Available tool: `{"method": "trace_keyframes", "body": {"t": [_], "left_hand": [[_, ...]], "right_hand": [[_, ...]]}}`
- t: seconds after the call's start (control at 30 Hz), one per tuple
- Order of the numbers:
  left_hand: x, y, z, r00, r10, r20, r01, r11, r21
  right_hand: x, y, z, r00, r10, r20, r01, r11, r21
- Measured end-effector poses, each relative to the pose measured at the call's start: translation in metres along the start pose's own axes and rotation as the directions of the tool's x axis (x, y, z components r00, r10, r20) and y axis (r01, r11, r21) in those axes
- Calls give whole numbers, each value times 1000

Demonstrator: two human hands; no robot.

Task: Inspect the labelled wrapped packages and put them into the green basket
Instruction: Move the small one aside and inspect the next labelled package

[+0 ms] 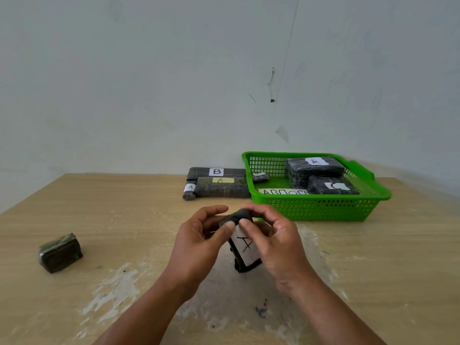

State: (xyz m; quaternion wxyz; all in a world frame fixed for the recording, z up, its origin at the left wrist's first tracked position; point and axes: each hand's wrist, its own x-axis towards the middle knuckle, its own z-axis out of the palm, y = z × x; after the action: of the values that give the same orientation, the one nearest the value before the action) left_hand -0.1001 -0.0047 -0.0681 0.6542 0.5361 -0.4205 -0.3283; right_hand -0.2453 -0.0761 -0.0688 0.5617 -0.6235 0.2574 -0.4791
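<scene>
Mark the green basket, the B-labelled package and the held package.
green basket (318, 207), head view, front wall.
B-labelled package (216, 172), head view, its white label.
held package (245, 247), head view, its white label.

Seemingly eight wrapped packages (59, 252), three of them inside the one green basket (321, 210).

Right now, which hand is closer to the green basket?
Right. The right hand is just in front of the basket, by its near left corner; the left hand is farther left, across the package both hold.
</scene>
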Motion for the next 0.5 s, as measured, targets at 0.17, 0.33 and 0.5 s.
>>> {"method": "trace_keyframes", "body": {"t": [0.17, 0.33, 0.5], "left_hand": [[2, -3, -4, 983, -102, 150, 115, 990, -81], [-2, -3, 4, 988, -57, 147, 70, 993, -90], [-8, 0, 8, 991, 69, 111, -75, 996, 50]], "right_hand": [[2, -3, -4, 998, -68, -4, 68, 993, 101], [1, -5, -5, 999, -22, 42, 15, 988, 151], [1, -6, -3, 999, 7, 37, -13, 987, 161]]}}
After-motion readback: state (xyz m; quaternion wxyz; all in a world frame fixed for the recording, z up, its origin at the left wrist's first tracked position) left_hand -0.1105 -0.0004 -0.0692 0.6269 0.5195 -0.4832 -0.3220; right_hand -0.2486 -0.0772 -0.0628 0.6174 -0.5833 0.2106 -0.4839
